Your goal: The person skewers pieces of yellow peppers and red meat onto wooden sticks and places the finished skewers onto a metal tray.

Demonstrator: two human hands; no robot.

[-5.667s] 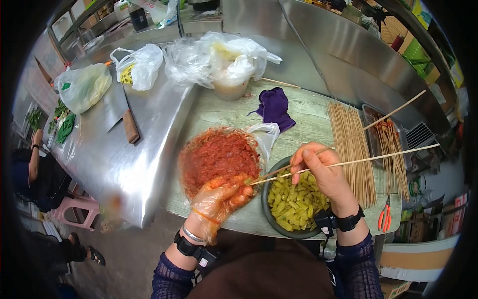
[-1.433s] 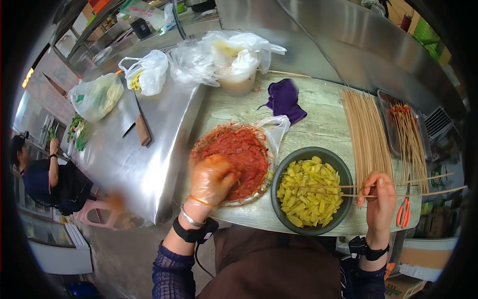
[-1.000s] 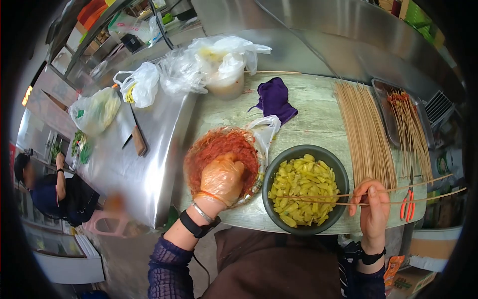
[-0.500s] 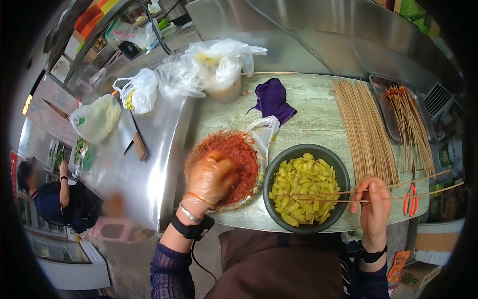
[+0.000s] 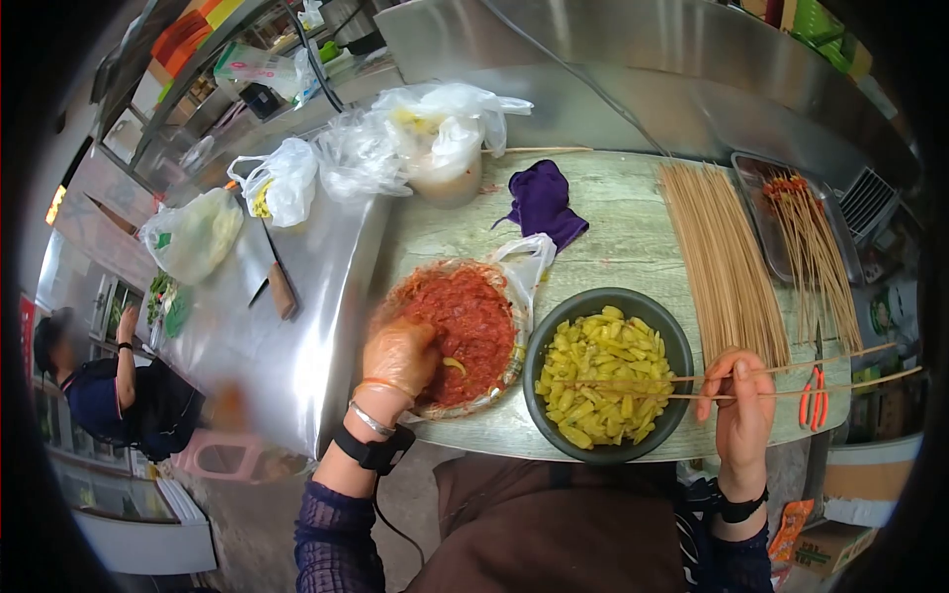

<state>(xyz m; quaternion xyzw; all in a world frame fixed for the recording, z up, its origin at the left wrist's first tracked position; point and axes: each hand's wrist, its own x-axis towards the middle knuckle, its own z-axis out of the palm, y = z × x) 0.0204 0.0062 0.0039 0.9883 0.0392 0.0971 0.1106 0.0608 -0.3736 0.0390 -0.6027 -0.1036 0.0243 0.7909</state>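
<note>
Left hand (image 5: 398,356): curled, contents indeterminable; newly shifted to left edge of red mixture (image 5: 479,321), left of dark bowl (image 5: 684,356), uncovering 1 yellow-green piece (image 5: 454,366), seemingly reachable. Right hand (image 5: 739,393): pinching 2 skewers (image 5: 840,386) across bowl.

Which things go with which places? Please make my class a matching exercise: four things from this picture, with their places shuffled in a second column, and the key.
Things:
1. Two thin sticks
2. Red mixture
3. Purple cloth
4. Wooden-handled knife

Places:
A. on the steel counter
B. in a container, by the gloved left grip
C. lying directly on the pale green tabletop
D. held in the right grip

Pairs: 1-D, 2-B, 3-C, 4-A
</note>
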